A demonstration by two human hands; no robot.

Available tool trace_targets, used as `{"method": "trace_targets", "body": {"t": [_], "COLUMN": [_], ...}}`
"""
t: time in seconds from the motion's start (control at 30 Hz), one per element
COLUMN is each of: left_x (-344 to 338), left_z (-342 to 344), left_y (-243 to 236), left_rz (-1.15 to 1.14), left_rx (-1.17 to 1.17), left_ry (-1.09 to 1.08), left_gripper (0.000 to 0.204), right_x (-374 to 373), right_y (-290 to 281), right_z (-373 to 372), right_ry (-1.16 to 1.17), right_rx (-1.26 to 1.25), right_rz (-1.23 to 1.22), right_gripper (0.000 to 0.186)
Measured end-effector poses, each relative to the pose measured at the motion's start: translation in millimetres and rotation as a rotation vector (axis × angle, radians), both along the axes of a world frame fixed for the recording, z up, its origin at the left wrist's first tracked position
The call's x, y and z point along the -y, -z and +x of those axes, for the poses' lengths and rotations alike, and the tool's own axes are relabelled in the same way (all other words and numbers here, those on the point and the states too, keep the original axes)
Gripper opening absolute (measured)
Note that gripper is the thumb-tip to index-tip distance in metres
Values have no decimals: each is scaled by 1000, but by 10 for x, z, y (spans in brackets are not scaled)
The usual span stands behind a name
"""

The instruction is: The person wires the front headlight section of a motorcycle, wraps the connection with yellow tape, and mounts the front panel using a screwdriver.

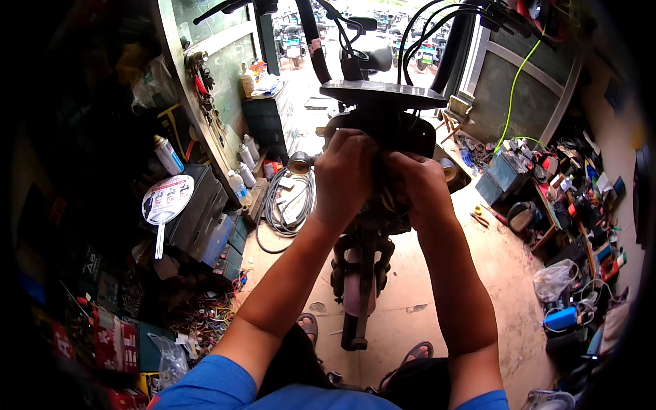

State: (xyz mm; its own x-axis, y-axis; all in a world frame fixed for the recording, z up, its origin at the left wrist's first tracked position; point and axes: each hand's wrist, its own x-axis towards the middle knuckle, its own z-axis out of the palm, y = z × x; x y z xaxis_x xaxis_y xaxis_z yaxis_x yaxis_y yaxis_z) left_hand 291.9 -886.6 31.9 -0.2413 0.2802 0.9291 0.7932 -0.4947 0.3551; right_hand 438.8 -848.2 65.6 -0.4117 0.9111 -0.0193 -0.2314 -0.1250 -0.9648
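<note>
In front of me stands the front end of a two-wheeled bike, with a dark handlebar [311, 41], black cables [410, 48] and a flat black panel [383, 94] across the middle. Just below that panel, my left hand [347, 171] is closed, its fingers bent against the dark front housing. My right hand [420, 184] sits close beside it, thumb and fingers pinched together at the same housing. Shadow and my own fingers hide what either one holds. Beneath my hands, the fork [367, 273] and the front wheel [352, 287] reach down toward the floor.
A coiled grey cable [287, 212] lies on the floor to the left. Dark drawer boxes [195, 212] stand there, bearing a spray can [168, 156] and a round white fan [167, 198]. Cluttered shelves [574, 212] line the right side. Pliers [480, 219] lie on the floor.
</note>
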Motion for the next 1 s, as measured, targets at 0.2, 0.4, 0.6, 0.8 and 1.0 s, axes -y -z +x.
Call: {"method": "trace_targets", "body": {"t": [0.2, 0.4, 0.6, 0.8, 1.0], "left_x": [23, 219, 200, 197, 204], "left_z": [-25, -72, -56, -68, -87], "left_y": [-55, -118, -65, -59, -142], "left_rz": [-64, -205, -209, -209, -217], "left_rx": [-10, -2, 9, -30, -39], "left_ry": [-5, -4, 0, -51, -27], "left_gripper": [6, 6, 4, 4, 4], "right_x": [-32, 158, 155, 129, 114], "right_y": [190, 220, 292, 313, 260], "right_z": [-107, -152, -211, -215, -216], "right_ry": [335, 625, 667, 652, 704], "right_rx": [236, 616, 578, 561, 577], "right_rz": [580, 1118, 1169, 1184, 1287], "right_gripper": [21, 13, 11, 11, 10]}}
